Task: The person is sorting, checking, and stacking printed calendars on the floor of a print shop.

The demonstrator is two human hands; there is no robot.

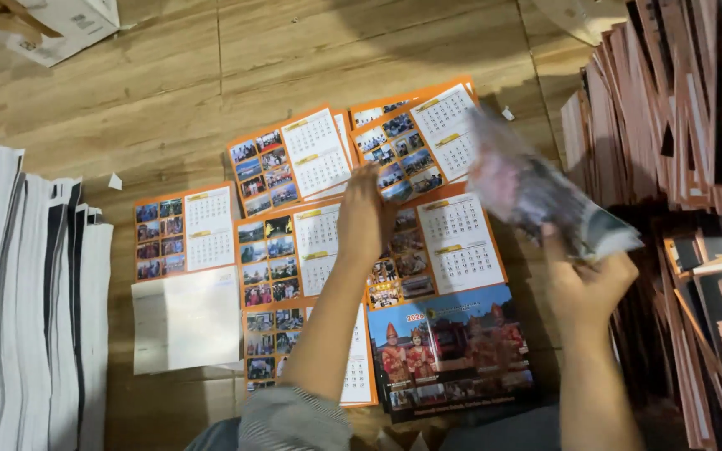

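While the left hand presses flat on laid-out calendar sheets, the right hand grips a blurred sheet beside them; stacks remain.

I see: wood-plank floor | warm light, shadows | cardboard box at far-left corner | paper stack along left edge

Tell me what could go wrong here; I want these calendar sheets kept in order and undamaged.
The right hand swings a blurred sheet through the air; it could bend or crease. The left hand presses on overlapping orange calendar sheets laid on the floor, so a nudge might shift them out of their piles. The leaning stack at right stands close and could slide onto them.
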